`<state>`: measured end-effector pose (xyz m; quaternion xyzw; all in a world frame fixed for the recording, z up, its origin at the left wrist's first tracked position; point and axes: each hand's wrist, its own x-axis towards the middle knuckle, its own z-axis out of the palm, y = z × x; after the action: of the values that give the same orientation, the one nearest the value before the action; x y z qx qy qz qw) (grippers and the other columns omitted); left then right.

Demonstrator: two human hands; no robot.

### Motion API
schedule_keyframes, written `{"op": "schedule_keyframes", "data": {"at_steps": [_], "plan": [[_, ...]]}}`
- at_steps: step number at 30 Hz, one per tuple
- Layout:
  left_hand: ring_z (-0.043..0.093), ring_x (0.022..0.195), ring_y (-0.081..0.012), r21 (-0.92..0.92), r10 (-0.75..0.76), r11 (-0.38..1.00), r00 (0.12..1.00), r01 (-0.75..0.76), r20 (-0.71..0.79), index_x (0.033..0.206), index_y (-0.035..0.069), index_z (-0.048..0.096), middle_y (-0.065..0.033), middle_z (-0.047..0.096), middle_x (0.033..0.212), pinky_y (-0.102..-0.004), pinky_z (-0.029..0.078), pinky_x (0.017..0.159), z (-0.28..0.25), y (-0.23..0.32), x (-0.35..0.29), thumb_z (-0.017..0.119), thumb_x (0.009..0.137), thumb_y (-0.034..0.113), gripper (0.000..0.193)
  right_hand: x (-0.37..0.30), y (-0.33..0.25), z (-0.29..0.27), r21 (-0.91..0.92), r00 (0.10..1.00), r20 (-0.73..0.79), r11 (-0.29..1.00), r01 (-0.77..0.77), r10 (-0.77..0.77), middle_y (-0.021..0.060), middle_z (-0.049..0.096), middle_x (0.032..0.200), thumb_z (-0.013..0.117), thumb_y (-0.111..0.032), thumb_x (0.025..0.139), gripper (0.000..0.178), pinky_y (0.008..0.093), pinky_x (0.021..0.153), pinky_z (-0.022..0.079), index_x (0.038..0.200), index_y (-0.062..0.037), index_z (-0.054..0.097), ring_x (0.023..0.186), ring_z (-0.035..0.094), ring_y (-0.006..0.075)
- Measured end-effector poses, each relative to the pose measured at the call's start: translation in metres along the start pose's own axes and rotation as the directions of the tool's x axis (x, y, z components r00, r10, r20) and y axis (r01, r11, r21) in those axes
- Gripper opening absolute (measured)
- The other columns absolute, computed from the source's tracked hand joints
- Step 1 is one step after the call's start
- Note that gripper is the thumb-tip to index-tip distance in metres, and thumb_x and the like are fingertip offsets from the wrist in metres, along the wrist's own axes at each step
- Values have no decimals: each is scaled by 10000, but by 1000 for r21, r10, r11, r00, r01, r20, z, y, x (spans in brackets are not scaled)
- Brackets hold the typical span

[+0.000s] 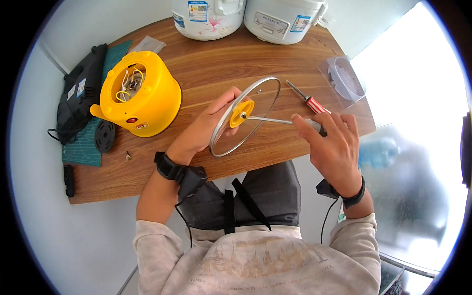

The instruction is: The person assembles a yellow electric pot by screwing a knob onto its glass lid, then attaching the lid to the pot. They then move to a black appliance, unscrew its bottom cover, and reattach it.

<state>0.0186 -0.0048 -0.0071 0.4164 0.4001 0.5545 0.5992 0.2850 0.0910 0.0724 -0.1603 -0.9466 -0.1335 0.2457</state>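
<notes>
Plainly, left grip (209,122) clamped on glass lid (259,102), right grip (337,147) closed around grey-handled screwdriver (271,120).

From my remote station I note a wooden tabletop (211,61), brown with darker grain running along it, its far edge curved in my wide lens. A pale, plain back wall (118,22) rises behind it; a similar left wall (34,132) stands beside it. I record very strong white light at the right, where a glaring pane (418,64) is washed out. Below that I observe a hazy, grey, reflective surface (413,196), material undetermined. Beneath the table's left part lies a pale grey area (105,231), floor or wall, I cannot tell.
</notes>
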Motion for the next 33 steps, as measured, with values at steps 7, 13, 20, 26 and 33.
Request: {"op": "schedule_keyframes", "data": {"at_steps": [7, 13, 20, 26, 33], "plan": [[421, 679, -81, -38, 21, 999, 998, -24, -60, 1365, 86, 497, 7, 458, 874, -210, 346, 599, 1, -4, 1, 451, 1104, 267, 320, -8, -11, 5, 151, 994, 62, 983, -102, 93, 37, 566, 813, 720, 8, 742, 455, 345, 725, 414, 1167, -153, 697, 734, 582, 193], [428, 702, -64, 128, 46, 991, 995, -34, -92, 1254, 122, 482, 10, 478, 914, -201, 364, 616, 7, 8, 0, 404, 1109, 378, 305, -19, -28, 19, 435, 952, 158, 847, -306, 263, 85, 596, 724, 724, -40, 828, 318, 373, 638, 438, 1140, -94, 704, 645, 586, 274], [470, 741, -88, 143, 152, 981, 980, -134, -128, 1250, 99, 504, -2, 487, 941, -225, 408, 659, 2, 6, 1, 436, 1102, 339, 290, -17, -33, 27, 686, 862, 352, 526, -503, 365, 188, 708, 885, 711, -91, 898, 281, 382, 626, 506, 1168, -17, 691, 709, 648, 357], [524, 762, -130, -167, 124, 975, 983, -146, -135, 1287, 90, 513, -43, 565, 1031, -280, 453, 666, 4, 14, 4, 504, 1067, 300, 304, -7, -32, 26, 709, 843, 403, 461, -533, 355, 200, 689, 869, 688, -97, 938, 261, 335, 625, 485, 1176, 7, 673, 663, 613, 261], [482, 656, -123, -373, 67, 917, 978, -139, -199, 1296, 68, 560, -35, 582, 932, -305, 455, 613, -3, 16, 5, 487, 1064, 308, 342, -26, -17, 45, 756, 737, 265, 341, -559, 621, 98, 569, 742, 635, -137, 985, 271, 284, 644, 435, 1232, -27, 628, 649, 505, 149]]}}
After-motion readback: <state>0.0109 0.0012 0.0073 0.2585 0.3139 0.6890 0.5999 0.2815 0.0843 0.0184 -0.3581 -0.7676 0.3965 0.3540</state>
